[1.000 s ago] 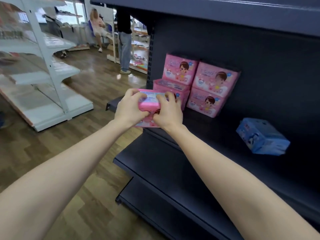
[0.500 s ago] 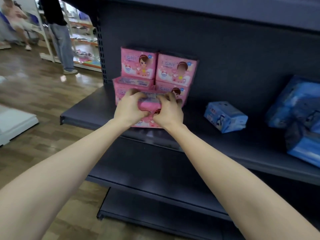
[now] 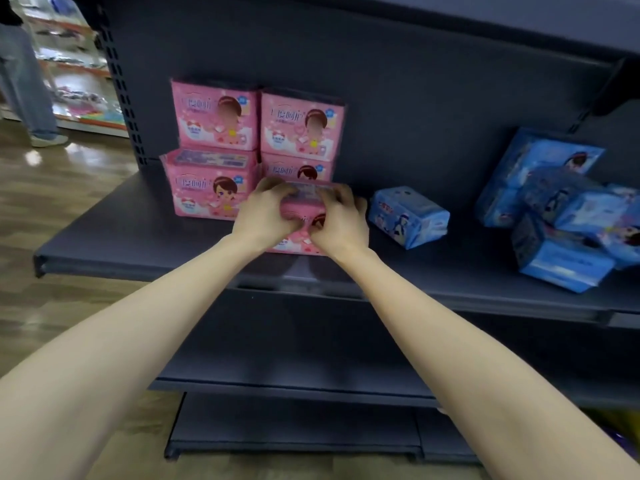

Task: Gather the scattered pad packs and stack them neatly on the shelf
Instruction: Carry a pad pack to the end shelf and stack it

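The pink stack [image 3: 214, 133] stands neat at the back of the shelf [image 3: 138, 244] — that part looks done. The left hand [image 3: 266, 211] and right hand [image 3: 341, 220] both grip one more pink pack [image 3: 301, 206] just in front of the stack's right half. Its long side runs left to right, picture facing out. Right of the stack lie a blue pack [image 3: 408, 216] and a messy blue pile [image 3: 554, 216] — I think those are left.

Pink pad pack [image 3: 302, 221] on dark shelf [image 3: 138, 240], fronting four stacked pink packs [image 3: 256, 150], blue packs [image 3: 554, 216] scattered right
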Demonstrator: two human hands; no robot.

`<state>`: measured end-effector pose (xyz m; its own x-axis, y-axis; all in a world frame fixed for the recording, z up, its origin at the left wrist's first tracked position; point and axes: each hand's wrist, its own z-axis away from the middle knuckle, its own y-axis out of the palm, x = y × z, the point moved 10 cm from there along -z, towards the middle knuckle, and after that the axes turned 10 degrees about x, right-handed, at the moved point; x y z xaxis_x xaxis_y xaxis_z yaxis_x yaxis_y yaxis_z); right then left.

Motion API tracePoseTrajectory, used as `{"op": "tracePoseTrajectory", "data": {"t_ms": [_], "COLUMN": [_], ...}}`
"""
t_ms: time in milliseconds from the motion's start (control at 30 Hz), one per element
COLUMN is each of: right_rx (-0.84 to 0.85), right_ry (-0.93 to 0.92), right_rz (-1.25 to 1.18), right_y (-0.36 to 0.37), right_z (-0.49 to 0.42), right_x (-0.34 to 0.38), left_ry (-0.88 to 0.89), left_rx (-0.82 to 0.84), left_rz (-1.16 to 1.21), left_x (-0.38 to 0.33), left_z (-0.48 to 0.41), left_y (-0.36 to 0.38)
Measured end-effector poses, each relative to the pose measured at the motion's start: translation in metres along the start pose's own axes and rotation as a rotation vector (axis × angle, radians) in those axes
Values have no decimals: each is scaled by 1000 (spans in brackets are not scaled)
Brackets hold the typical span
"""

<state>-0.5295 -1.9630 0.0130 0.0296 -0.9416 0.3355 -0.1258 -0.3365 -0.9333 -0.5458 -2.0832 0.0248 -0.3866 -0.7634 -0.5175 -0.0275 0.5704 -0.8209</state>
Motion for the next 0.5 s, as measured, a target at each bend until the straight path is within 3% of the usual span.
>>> {"op": "tracePoseTrajectory", "data": {"t_ms": [500], "right_rx": [-63], "right_ry": [-59], "right_rz": [30], "right_y": [4], "right_z": [-29], "right_x": [0], "left_ry": [95], "left_rx": [57], "left_rz": [-72], "left_x": [-1], "left_z": [-31], "left_y": [10]}}
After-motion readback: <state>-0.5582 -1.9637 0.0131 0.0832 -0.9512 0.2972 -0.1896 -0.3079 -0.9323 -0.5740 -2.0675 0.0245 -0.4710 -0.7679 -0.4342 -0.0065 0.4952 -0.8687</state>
